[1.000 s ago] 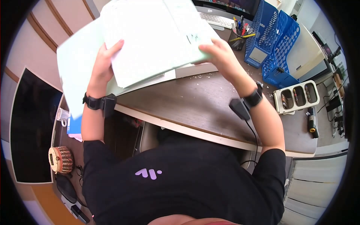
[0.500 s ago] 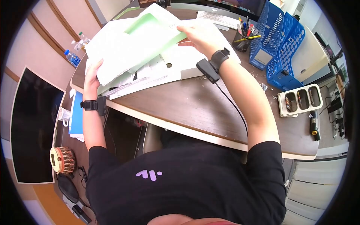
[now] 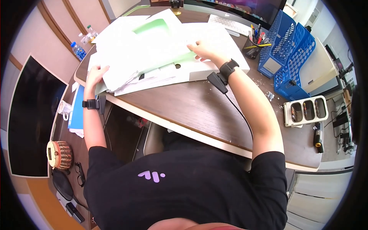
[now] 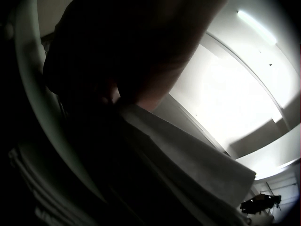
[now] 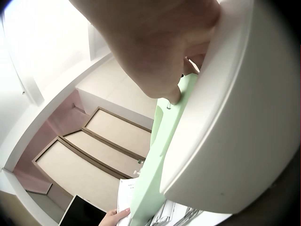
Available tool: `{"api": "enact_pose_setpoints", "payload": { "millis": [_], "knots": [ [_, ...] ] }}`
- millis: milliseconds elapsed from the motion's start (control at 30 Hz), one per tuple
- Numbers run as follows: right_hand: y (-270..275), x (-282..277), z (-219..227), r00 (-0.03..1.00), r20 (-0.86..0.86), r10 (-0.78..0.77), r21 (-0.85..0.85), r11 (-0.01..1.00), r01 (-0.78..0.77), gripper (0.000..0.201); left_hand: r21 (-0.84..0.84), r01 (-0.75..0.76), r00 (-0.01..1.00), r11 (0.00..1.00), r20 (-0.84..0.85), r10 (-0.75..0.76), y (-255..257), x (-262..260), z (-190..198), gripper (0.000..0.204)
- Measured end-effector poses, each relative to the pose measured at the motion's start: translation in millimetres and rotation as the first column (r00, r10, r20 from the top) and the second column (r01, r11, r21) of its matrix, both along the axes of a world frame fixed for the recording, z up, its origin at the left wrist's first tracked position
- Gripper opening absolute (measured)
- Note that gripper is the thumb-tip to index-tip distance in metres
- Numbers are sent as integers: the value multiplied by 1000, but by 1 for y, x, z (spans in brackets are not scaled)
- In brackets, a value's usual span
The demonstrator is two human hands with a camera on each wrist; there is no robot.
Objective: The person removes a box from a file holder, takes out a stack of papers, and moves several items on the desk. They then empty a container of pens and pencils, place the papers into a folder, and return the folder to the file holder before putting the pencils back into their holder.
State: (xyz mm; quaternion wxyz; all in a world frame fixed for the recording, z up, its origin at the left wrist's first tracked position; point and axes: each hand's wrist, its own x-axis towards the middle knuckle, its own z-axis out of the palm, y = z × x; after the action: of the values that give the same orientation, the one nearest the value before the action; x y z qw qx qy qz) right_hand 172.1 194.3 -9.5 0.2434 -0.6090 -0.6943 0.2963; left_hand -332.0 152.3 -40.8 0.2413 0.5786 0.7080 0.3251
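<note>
A pale green folder (image 3: 168, 60) with white papers (image 3: 119, 50) lies over a white box file (image 3: 203, 68) at the desk's far left part. My left hand (image 3: 94, 76) grips the papers' left edge, thumb on top; in the left wrist view that hand (image 4: 141, 52) is dark above a sheet edge (image 4: 197, 165). My right hand (image 3: 205, 51) pinches the folder's right edge between thumb and fingers. The right wrist view shows this hand (image 5: 160, 52) with the thumb against the green folder (image 5: 157, 160), beside the white box (image 5: 235, 122).
Behind stand a keyboard (image 3: 230, 25), a monitor (image 3: 245, 9) and a pen holder (image 3: 252, 50). Blue file racks (image 3: 293, 65) and a three-slot tray (image 3: 306, 111) are at the right. Bottles (image 3: 78, 51) stand at the far left; paper scraps (image 3: 270, 96) lie on the desk.
Both hands have lowered the folder and papers toward the desk, onto the white box file. The green inner side has come into view, and the head view has shifted slightly.
</note>
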Motion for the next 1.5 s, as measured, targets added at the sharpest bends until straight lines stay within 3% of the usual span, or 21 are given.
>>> {"api": "enact_pose_setpoints", "payload": {
  "millis": [100, 200, 300, 333, 367, 400, 433, 533, 633, 667, 700, 767, 833, 900, 1000, 1100, 1200, 1333, 1367, 1400, 1500],
  "knots": [
    [0, 2, -1, 1000, -27, 6, 13, 1000, -6, 59, 53, -42, 982, 998, 185, 32, 3, -12, 11, 44],
    [-4, 6, 3, 1000, -3, 13, -2, 1000, -13, 61, 121, -51, 995, 991, 91, 40, 6, -52, 14, 45],
    [1, 6, -7, 996, 50, -69, 225, 973, 56, 61, 68, -213, 975, 975, -52, 216, 4, -78, 13, 51],
    [3, 9, -11, 990, 68, -121, 340, 936, 92, 60, 248, -146, 960, 958, -200, 198, 5, -87, 2, 58],
    [-8, 14, 1, 994, 48, -101, 375, 924, 76, 58, 155, -109, 933, 982, -324, 154, 17, -115, -6, 60],
    [-30, 20, 24, 996, 33, -86, 406, 911, 65, 55, 324, -171, 847, 931, -434, 307, 16, -117, -20, 64],
    [-46, 29, 40, 997, 20, -74, 437, 898, 58, 53, 240, -197, 874, 951, -396, 281, -11, -73, 7, 69],
    [-64, 72, 55, 997, -54, -47, 624, 779, 71, 47, 472, -126, 769, 873, -509, 386, -17, -45, 6, 60],
    [-94, 136, 91, 972, -90, -215, 851, 491, 187, 35, 575, -34, 830, 818, -439, 343, -25, 24, 31, 46],
    [-106, 163, 108, 975, -85, -205, 930, 334, 151, 32, 598, 6, 875, 802, -391, 285, -33, 53, 41, 42],
    [-109, 197, 118, 936, -63, -346, 986, 122, 111, 30, 621, 40, 912, 783, -343, 226, -42, 82, 51, 39],
    [-122, 277, 135, 663, -145, -735, 982, -190, 4, 55, 614, 129, 981, 779, -196, -9, -58, 141, 71, 33],
    [-141, 350, 139, 485, -356, -799, 925, -377, 57, 78, 601, 251, 966, 759, -101, -239, -69, 187, 81, 29],
    [-154, 391, 131, 182, -410, -894, 897, -359, 257, 98, 571, 402, 904, 716, -125, -408, -77, 228, 91, 28],
    [-161, 398, 114, 375, -526, -764, 715, -158, 681, 93, 486, 606, 761, 629, -124, -637, -86, 275, 96, 31],
    [-171, 415, 115, 403, -134, -905, 594, 252, 764, 76, 420, 720, 643, 552, -105, -758, -92, 312, 96, 29],
    [-163, 431, 117, 334, -237, -912, 672, 94, 734, 62, 410, 768, 585, 492, -137, -800, -96, 334, 91, 27],
    [-192, 392, 177, 366, -379, -850, 805, -108, 584, 57, 405, 777, 562, 482, -102, -821, -97, 339, 89, 28],
    [-201, 377, 191, 419, -505, -755, 797, -221, 563, 56, 409, 773, 564, 484, -96, -820, -97, 338, 89, 28],
    [-213, 375, 210, 353, -507, -786, 792, -264, 551, 57, 412, 770, 565, 487, -87, -820, -98, 337, 89, 28],
    [-252, 327, 244, 679, -457, -575, 890, -291, 352, 39, 446, 752, 577, 485, -88, -812, -105, 335, 94, 31]
  ]
}}
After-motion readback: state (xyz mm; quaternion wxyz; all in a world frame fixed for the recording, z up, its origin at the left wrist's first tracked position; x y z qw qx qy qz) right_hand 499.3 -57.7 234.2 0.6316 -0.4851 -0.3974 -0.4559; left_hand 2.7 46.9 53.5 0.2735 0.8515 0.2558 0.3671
